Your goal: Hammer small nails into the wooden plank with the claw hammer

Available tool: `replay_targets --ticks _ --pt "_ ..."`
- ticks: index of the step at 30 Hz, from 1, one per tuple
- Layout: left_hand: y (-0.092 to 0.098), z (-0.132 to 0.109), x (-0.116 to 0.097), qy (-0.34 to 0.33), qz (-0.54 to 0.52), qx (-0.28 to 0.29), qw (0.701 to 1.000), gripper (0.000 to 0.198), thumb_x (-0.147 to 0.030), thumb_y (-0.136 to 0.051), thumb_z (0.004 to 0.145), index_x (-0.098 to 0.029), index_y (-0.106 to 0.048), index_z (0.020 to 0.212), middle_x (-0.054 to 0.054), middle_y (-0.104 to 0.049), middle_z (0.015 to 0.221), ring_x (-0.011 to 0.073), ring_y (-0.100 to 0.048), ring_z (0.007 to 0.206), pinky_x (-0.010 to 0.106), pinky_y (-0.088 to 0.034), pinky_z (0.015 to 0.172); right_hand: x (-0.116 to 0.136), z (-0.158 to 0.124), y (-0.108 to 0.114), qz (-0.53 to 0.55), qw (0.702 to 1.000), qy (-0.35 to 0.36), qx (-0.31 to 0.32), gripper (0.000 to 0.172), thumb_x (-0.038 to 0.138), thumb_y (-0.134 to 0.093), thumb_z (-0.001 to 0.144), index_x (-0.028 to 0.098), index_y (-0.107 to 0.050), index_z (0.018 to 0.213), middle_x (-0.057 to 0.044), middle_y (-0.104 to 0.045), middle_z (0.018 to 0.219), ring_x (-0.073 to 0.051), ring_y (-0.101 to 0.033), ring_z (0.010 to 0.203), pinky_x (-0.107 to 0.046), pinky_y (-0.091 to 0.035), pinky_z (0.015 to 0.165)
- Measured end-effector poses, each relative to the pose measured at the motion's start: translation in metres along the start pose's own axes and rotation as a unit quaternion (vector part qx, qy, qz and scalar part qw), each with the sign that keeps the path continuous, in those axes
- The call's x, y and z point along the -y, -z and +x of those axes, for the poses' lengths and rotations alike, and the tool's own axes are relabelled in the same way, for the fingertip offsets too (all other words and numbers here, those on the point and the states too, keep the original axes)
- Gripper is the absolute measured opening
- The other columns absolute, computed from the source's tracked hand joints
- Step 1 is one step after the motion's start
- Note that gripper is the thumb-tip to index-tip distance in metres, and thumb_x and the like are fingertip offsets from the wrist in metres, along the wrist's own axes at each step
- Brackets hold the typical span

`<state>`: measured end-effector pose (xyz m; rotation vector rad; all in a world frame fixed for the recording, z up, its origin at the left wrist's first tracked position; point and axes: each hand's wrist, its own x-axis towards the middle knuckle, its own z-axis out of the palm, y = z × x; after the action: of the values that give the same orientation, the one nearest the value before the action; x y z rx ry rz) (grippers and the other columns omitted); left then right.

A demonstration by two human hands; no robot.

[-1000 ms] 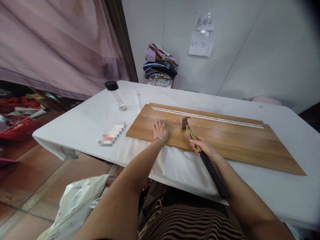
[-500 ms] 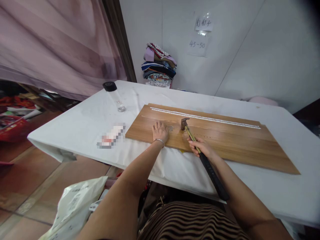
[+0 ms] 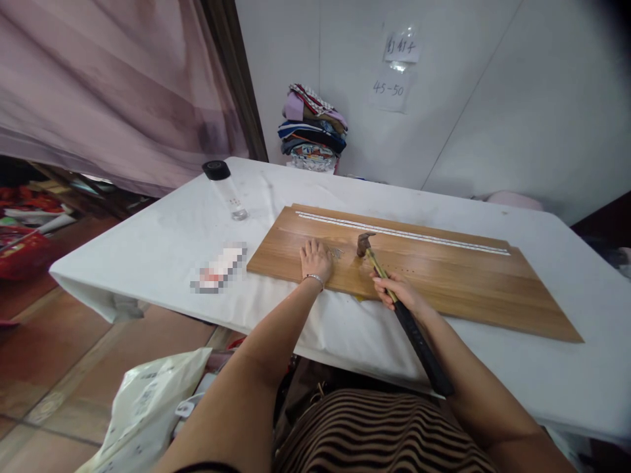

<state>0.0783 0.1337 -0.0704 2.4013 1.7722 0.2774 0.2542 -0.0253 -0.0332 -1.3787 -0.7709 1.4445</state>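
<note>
A long wooden board (image 3: 444, 276) lies on a table under a white cloth (image 3: 162, 236). My left hand (image 3: 315, 257) rests on the board near its left end, fingers curled over a small heap of nails (image 3: 337, 251). My right hand (image 3: 397, 289) is wrapped round the shaft of a hammer (image 3: 394, 302). The hammer's head (image 3: 365, 242) sits low over the board, just right of the nails. A row of small holes or nail heads (image 3: 407, 270) runs along the board to the right of the hammer.
A clear bottle with a black cap (image 3: 227, 190) stands at the table's far left. A small blurred packet (image 3: 219, 268) lies left of the board. Folded clothes (image 3: 313, 128) are stacked against the wall. A white plastic bag (image 3: 148, 401) sits by my left knee.
The view has drifted a little; both hands and the hammer stay in nearly the same place over the board.
</note>
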Motion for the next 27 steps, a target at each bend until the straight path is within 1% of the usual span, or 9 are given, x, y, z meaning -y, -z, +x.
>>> replay_targets --ticks 10,18,22,27 --pt "-0.0036 0.0015 0.0020 -0.005 -0.002 -0.003 1.000 0.054 -0.030 -0.036 0.106 -0.011 -0.062 0.150 0.018 -0.049 0.168 0.0346 -0.040 0.159 0.052 -0.031 0.131 -0.0009 0.0005 -0.0013 0.000 1.000 0.009 -0.003 0.049 0.046 -0.085 0.066 0.022 -0.061 0.100 0.012 -0.050 0.060 -0.005 -0.038 0.038 -0.020 -0.031 0.033" --pt "-0.0062 0.0026 0.0031 -0.004 0.000 -0.005 1.000 0.053 -0.030 -0.038 0.105 -0.014 -0.063 0.149 0.017 -0.049 0.169 0.0333 -0.041 0.159 0.053 -0.031 0.131 0.0008 -0.0011 -0.0009 0.001 1.000 0.007 0.001 0.047 0.045 -0.085 0.068 0.022 -0.060 0.101 0.011 -0.050 0.061 -0.006 -0.039 0.039 -0.019 -0.030 0.034" --pt "-0.0063 0.0031 0.0030 -0.006 0.002 -0.003 1.000 0.054 -0.031 -0.038 0.106 -0.013 -0.062 0.150 0.018 -0.049 0.169 0.0336 -0.041 0.159 0.053 -0.031 0.131 -0.0008 -0.0002 -0.0014 0.001 1.000 0.002 -0.002 0.045 0.044 -0.084 0.068 0.022 -0.061 0.101 0.011 -0.050 0.061 -0.006 -0.039 0.039 -0.019 -0.030 0.033" --pt "-0.0043 0.0017 0.0025 -0.006 0.001 -0.003 1.000 0.053 -0.030 -0.039 0.106 -0.013 -0.063 0.149 0.018 -0.049 0.169 0.0336 -0.040 0.160 0.052 -0.030 0.131 0.0006 -0.0009 -0.0019 0.003 1.000 0.004 -0.006 0.048 0.045 -0.085 0.066 0.022 -0.061 0.101 0.011 -0.050 0.061 -0.005 -0.039 0.039 -0.019 -0.031 0.033"
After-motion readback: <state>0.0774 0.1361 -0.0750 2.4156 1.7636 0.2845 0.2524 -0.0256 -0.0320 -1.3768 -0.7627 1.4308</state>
